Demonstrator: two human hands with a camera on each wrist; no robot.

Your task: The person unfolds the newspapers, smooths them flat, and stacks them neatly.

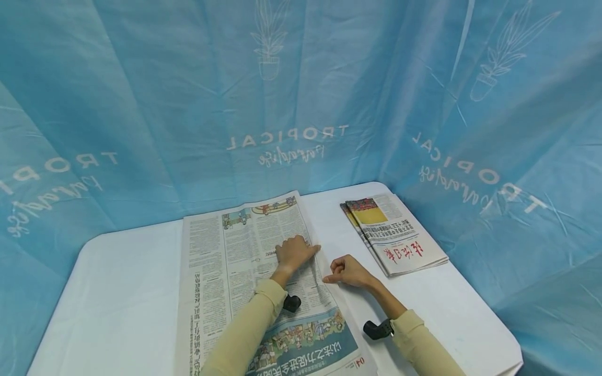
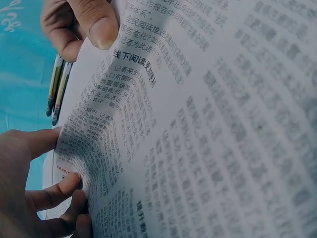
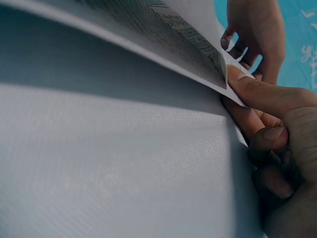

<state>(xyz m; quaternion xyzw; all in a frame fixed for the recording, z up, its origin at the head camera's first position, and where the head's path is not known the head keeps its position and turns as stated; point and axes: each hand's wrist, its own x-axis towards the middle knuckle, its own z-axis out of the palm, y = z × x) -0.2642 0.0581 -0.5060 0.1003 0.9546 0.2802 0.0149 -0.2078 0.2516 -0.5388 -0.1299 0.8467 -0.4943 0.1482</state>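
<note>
A large printed newspaper lies spread on the white table, its right edge lifted and rippled. My left hand is over that edge, fingers curled on the paper and thumb stretched to the right. In the left wrist view, the left hand's thumb and fingers meet the bent edge. Nearer to me, my right hand pinches the newspaper's edge. Its thumb lies on top in the right wrist view, with a finger underneath. The paper hides part of the left fingertips.
Folded newspapers lie stacked at the right of the white table. A blue curtain hangs behind the table and along its sides. Each wrist carries a small black camera.
</note>
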